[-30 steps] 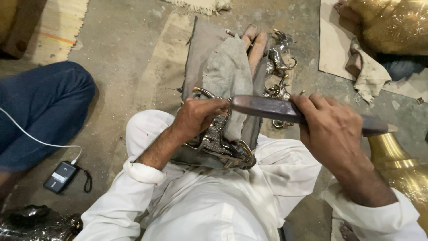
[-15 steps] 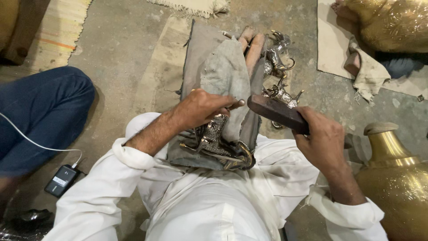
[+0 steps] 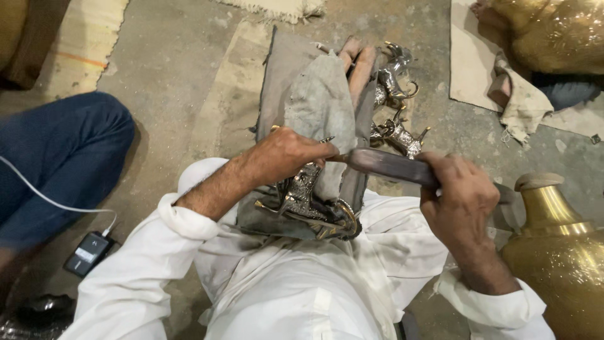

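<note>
I sit on the floor in white clothes with a grey cloth [image 3: 321, 101] over my lap. My left hand [image 3: 286, 154] presses down on a small silvery metal figure [image 3: 308, 201] that lies on the cloth. My right hand [image 3: 462, 198] grips a long dark wooden tool [image 3: 387, 167] whose tip reaches to the fingers of my left hand. Two more silvery animal figures [image 3: 396, 107] lie on the floor beyond the cloth, next to my bare toes [image 3: 355, 56].
A large brass vase [image 3: 557, 252] stands at the right. A person's blue-clad leg [image 3: 63, 151] is at the left, with a white cable and a small black device [image 3: 88, 252]. Another golden vessel [image 3: 547, 31] and a rag lie at the top right.
My right hand has brought the wooden tool down and leftward to my left hand's fingers. My left hand stays on the metal figure. The view shifted slightly.
</note>
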